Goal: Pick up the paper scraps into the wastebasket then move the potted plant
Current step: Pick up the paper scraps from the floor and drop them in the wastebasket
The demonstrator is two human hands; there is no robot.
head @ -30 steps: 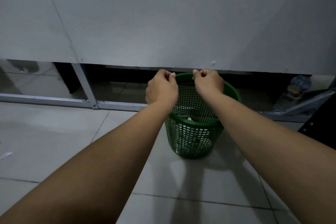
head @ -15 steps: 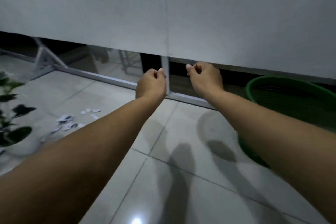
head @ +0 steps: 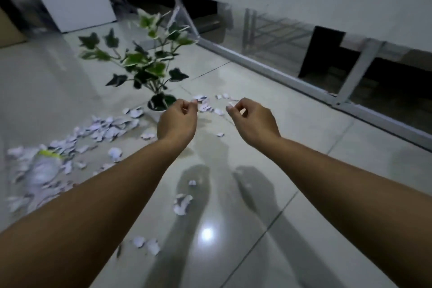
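Two bare hands are hanging over the tiled floor [head: 304, 142], both just this side of the potted plant [head: 149, 63]. Left hand [head: 177, 121] is sitting closest to the pot, thumb & forefinger tips pressed together, other fingers curled in; can't tell if anything is being pinched. Right hand [head: 253, 121] is hovering to the right of the plant, thumb & forefinger nearly meeting w/ a small gap, rest curled. Paper scraps [head: 105, 128] are lying scattered left of the pot and toward the camera, a few more [head: 205, 103] just right of the pot beyond the fingertips. Plant is standing upright on the floor. Blurry plastic bottle [head: 41, 170] is lying among scraps, far left of the plant.
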